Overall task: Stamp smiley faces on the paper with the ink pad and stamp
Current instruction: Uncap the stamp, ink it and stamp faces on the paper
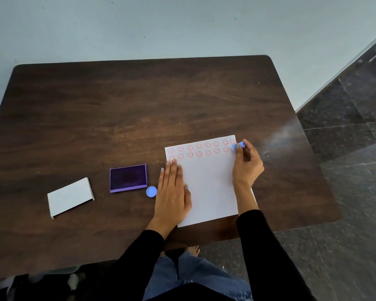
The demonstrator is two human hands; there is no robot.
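Note:
A white paper (208,185) lies on the dark wooden table (117,105), with two rows of red smiley faces (199,149) along its far edge. My right hand (246,164) grips a small blue stamp (239,146) at the paper's far right corner, at the end of the second row. My left hand (173,192) lies flat, fingers together, on the paper's left edge. The purple ink pad (128,178) sits uncovered to the left of that hand.
A small blue round cap (151,191) rests between the ink pad and my left hand. A white lid (71,197) lies further left. The table's right edge is close to the paper; dark tiled floor lies beyond.

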